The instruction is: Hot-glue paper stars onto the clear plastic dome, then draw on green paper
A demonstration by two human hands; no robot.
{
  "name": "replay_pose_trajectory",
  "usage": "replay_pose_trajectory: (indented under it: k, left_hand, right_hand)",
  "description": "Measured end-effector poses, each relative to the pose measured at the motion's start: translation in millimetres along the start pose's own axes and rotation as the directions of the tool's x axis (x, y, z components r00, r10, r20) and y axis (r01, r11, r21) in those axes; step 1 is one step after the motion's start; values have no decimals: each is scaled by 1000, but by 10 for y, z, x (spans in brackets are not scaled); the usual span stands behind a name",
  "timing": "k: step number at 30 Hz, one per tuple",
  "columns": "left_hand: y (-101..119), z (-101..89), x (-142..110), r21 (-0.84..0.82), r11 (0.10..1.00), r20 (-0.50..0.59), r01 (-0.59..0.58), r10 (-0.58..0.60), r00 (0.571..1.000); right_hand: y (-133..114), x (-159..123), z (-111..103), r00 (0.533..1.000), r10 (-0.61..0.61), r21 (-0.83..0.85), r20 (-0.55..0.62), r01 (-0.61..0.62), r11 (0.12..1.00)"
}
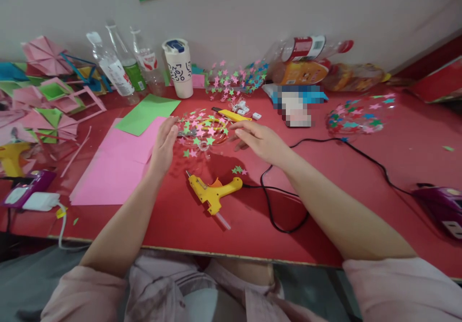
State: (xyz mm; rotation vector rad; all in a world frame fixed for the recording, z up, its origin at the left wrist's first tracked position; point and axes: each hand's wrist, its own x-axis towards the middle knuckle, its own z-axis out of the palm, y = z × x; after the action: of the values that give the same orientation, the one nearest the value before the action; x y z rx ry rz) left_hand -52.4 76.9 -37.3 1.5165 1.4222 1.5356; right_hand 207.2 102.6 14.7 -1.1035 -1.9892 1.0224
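Observation:
A clear plastic piece (195, 127) covered with pink and green star stickers stands between my two hands. My left hand (165, 141) is on its left side, fingers straight and close together, by the edge of the pink paper (108, 168). On the other side, my right hand (254, 139) has its fingers stretched out and slightly bent near the piece's rim. Whether either hand touches it, I cannot tell. A yellow hot glue gun (214, 192) lies in front of the piece, a glue stick poking from its rear. A few loose stars (238, 170) lie beside the gun.
Behind are a yellow utility knife (234, 115), a white tumbler (178, 69) and several bottles (115, 74). Another star-covered clear piece (361, 117) lies right. A black cord (269, 204) loops across the red table (325, 240). Paper crafts (50, 93) crowd the left.

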Motion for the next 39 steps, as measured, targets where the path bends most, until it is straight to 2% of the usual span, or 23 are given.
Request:
replay_pose_trajectory:
  k: [4,8,11,14,16,19,22,24,26,30,34,37,39]
  left_hand:
    - [39,-3,-26,16,1000,-50,15,-14,999]
    - [109,0,-44,107,993,-87,-57,67,994]
    - [208,-11,-70,189,959,-134,-211,238,962]
    - [368,-26,-149,270,874,-144,-404,452,880]
    - [486,-24,-234,280,834,-110,-475,519,848]
    - [616,6,-369,329,771,48,-546,564,825]
    - [654,46,-460,345,665,254,-663,614,748]
    - [648,61,-491,327,637,317,-698,622,716]
    - [640,66,-505,322,648,318,-690,612,724]
    - [650,69,-513,323,695,291,-642,573,766]
    - [662,98,-526,321,693,313,-645,565,763]
    - [668,121,-543,320,681,358,-658,556,750]
    - [677,127,-555,315,679,368,-663,557,745]
  right_hand:
    - [-81,-10,-58,995,95,19,-21,-95,995]
    - [-163,-32,-185,987,129,32,-92,-127,991]
    - [-186,-91,-264,986,113,-34,-125,-118,992]
    - [-154,-197,-247,995,81,-262,-60,-94,961]
    - [-106,-277,-175,996,58,-469,72,-18,883]
    - [-12,-380,-39,952,7,-682,305,213,700]
    - [79,-439,53,921,-26,-751,388,332,571]
    - [127,-453,84,921,-43,-770,388,349,534]
    - [163,-455,106,922,-69,-790,381,364,493]
    - [205,-449,157,919,-143,-825,367,392,407]
    - [224,-444,204,912,-215,-850,350,405,337]
    - [248,-429,210,914,-257,-857,313,389,338]
    - [273,-413,198,927,-263,-849,266,355,392]
